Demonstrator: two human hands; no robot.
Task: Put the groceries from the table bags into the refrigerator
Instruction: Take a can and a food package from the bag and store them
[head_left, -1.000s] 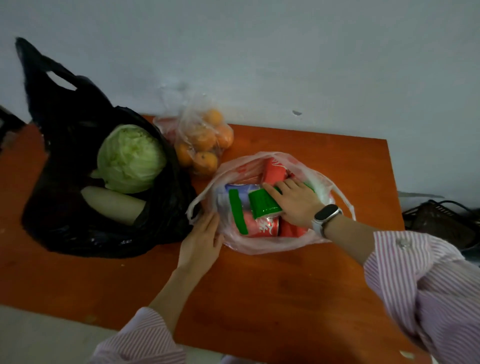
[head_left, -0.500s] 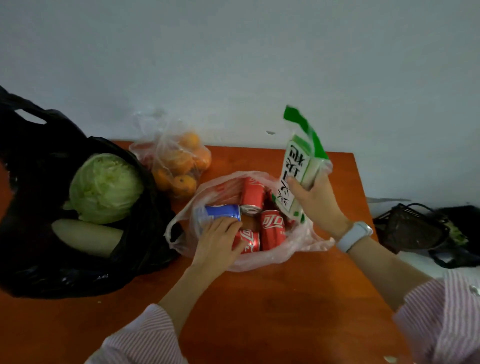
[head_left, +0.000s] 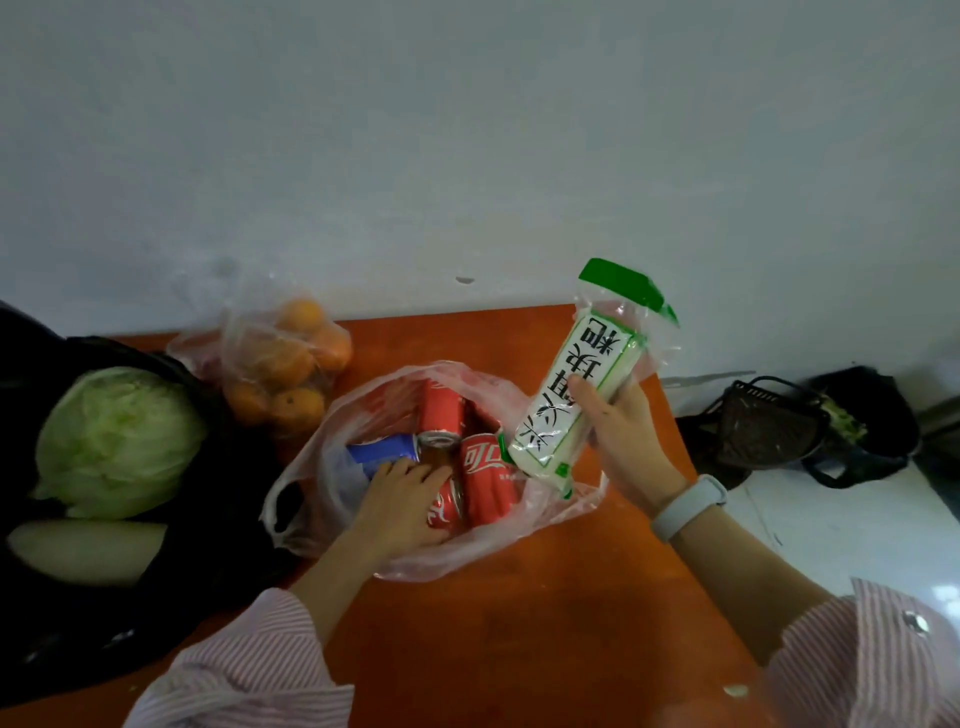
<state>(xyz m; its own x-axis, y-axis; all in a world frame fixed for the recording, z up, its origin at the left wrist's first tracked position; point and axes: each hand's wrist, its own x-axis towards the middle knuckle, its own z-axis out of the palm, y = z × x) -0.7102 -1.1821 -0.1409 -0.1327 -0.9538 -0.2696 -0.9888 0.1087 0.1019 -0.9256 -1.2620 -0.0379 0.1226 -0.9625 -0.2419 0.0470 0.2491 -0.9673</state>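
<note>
My right hand (head_left: 621, 441) grips a white and green food packet (head_left: 576, 384), holding it upright above the right side of a thin pink plastic bag (head_left: 550, 514). Inside that bag lie several red soda cans (head_left: 485, 478) and one blue can (head_left: 384, 449). My left hand (head_left: 402, 501) is down in the bag, fingers curled over a red can beside the blue one. A clear bag of oranges (head_left: 288, 364) stands behind, and a black bag (head_left: 208, 525) on the left holds a green cabbage (head_left: 119, 441) and a pale white radish (head_left: 83, 551).
The bags sit on an orange wooden table (head_left: 545, 649) against a grey wall. On the floor to the right are a dark mesh basket (head_left: 763, 426) and a black bag with greens (head_left: 862, 421).
My right hand lifted the white and green packet out of the pink bag and raised it. My left hand moved from the bag's edge into the bag onto the cans.
</note>
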